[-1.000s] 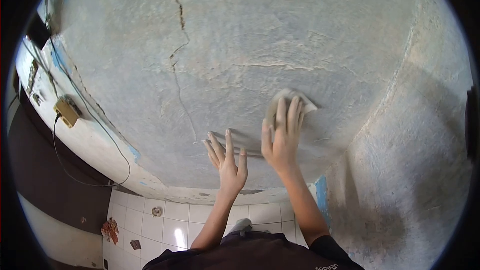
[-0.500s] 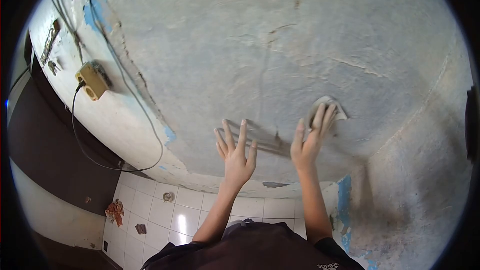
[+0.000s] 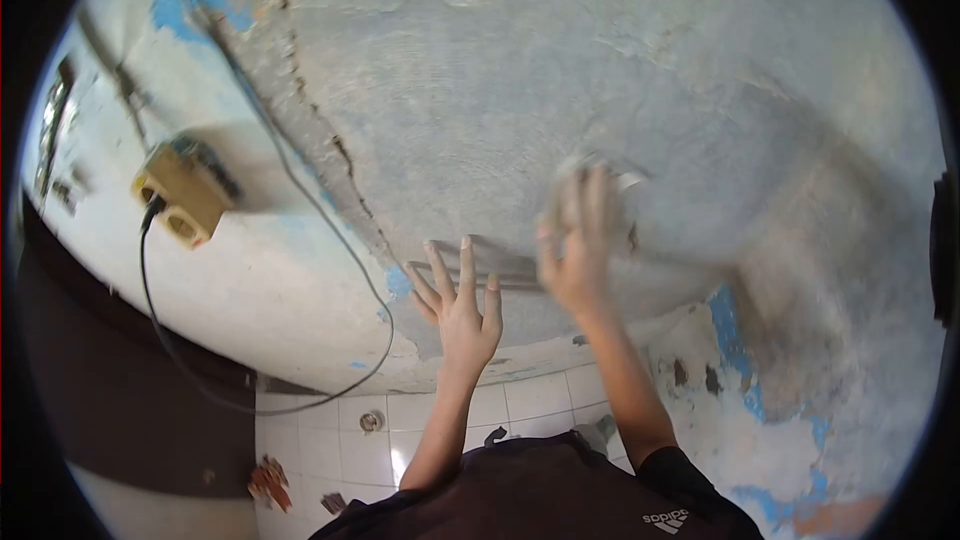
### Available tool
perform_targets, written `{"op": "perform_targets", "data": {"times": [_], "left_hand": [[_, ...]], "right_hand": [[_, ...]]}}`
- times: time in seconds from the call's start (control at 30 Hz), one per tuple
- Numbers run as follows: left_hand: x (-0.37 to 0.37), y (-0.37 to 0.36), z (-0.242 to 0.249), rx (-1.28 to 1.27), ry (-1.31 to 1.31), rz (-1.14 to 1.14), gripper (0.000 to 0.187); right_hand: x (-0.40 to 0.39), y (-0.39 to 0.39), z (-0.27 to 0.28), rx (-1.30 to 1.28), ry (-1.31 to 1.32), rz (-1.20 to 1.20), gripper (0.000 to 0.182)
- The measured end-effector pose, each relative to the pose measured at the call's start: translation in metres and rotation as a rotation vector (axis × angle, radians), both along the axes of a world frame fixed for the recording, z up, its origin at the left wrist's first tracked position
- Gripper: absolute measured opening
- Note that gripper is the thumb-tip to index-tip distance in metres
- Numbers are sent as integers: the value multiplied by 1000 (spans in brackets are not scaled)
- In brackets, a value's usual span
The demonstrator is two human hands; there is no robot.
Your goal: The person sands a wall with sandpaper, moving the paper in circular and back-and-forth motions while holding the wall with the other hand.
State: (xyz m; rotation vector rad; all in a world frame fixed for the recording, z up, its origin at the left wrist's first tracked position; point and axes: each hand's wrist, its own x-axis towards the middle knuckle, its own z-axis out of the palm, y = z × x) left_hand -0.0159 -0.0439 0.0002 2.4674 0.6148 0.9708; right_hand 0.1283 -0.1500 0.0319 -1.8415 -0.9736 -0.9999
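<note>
My right hand [image 3: 578,255], smeared by motion, presses a pale sheet of sandpaper [image 3: 629,180] against the grey plastered wall [image 3: 450,110]. Its fingers lie over the sheet and cover most of it; one light corner sticks out on the right. To the left, my left hand [image 3: 464,325] is open, fingers spread, with the fingertips at the lower part of the wall. It holds nothing. Just beside those fingertips is a patch of bare blue paint [image 3: 399,283]. Fine swirling marks and shallow ridges show across the plaster.
On the left wall is a yellowish power socket [image 3: 182,198] with a black plug in it. A dark cable [image 3: 385,340] loops down from it near my left hand. White floor tiles [image 3: 460,408] carry a small round dish [image 3: 371,421] and crumpled reddish-brown scraps [image 3: 270,484].
My right hand has slid left across the wall with the sandpaper. My left hand has shifted left, closer to the blue patch. The camera view has turned, bringing the socket and cable nearer.
</note>
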Motion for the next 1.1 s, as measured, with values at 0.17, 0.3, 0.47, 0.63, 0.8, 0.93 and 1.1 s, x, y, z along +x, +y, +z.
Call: {"op": "perform_targets", "data": {"times": [0.17,0.3,0.47,0.63,0.8,0.93,1.1], "left_hand": [[-6,15,-10,66,-44,-114,59],[-12,20,-14,90,31,-145,59],[-14,20,-17,110,46,-183,58],[-14,20,-18,105,57,-207,61],[-14,22,-18,114,74,-211,61],[-7,14,-19,101,19,-256,62],[14,-4,-16,150,-51,-334,63]], "right_hand": [[-35,20,-124,-104,177,-77,65],[-15,8,-79,-25,151,-196,63],[-18,15,-51,173,87,-177,63],[-62,45,-159,57,226,-96,62],[-23,28,-178,701,600,-161,61],[-9,22,-170,658,595,-314,60],[-65,38,-189,391,666,-133,56]]}}
